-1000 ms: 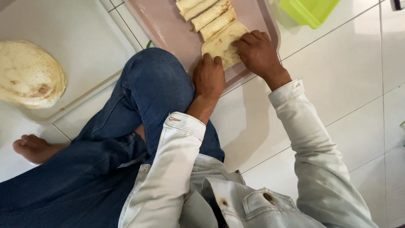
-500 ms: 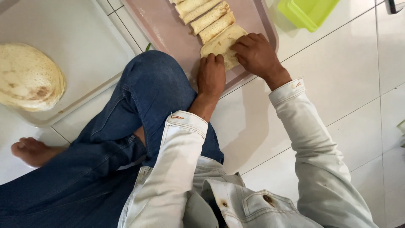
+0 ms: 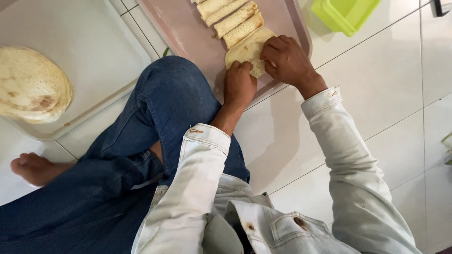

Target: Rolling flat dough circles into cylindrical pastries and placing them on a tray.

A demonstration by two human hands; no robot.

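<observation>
Flatbread (image 3: 248, 51), pale tan with a few browner flecks, lies partly folded on the pink tray (image 3: 188, 33), at the near end of the row of rolls. Its long axis runs slantwise, from the lower left beside the left hand (image 3: 239, 84) up to the right toward the right hand (image 3: 288, 60); the rolls above it lie along the same slant, parallel to one another.

Left hand rests palm down on the tray, its fingertips (image 3: 242, 66) pressed on the flatbread's near edge, grip flat and fingers together rather than curled around anything. Right hand lies on the flatbread's right end, fingers bent and pinching the fold, so that grip is clamped on the flatbread.

Counted: one flatbread under the hands; four finished rolls (image 3: 238, 24) show above it, the farthest cut off by the frame's top edge, so there may be more beyond it. One pink tray carries them all. Left of that tray sits one white tray (image 3: 94, 51) with a single stack of round flatbreads (image 3: 30, 84); how many are in the stack cannot be told. Right of the pink tray stands one green container (image 3: 346, 14). Everything rests on the white tiled floor (image 3: 376, 103), where the person sits in blue jeans (image 3: 155, 113), one bare foot (image 3: 33, 168) showing.
</observation>
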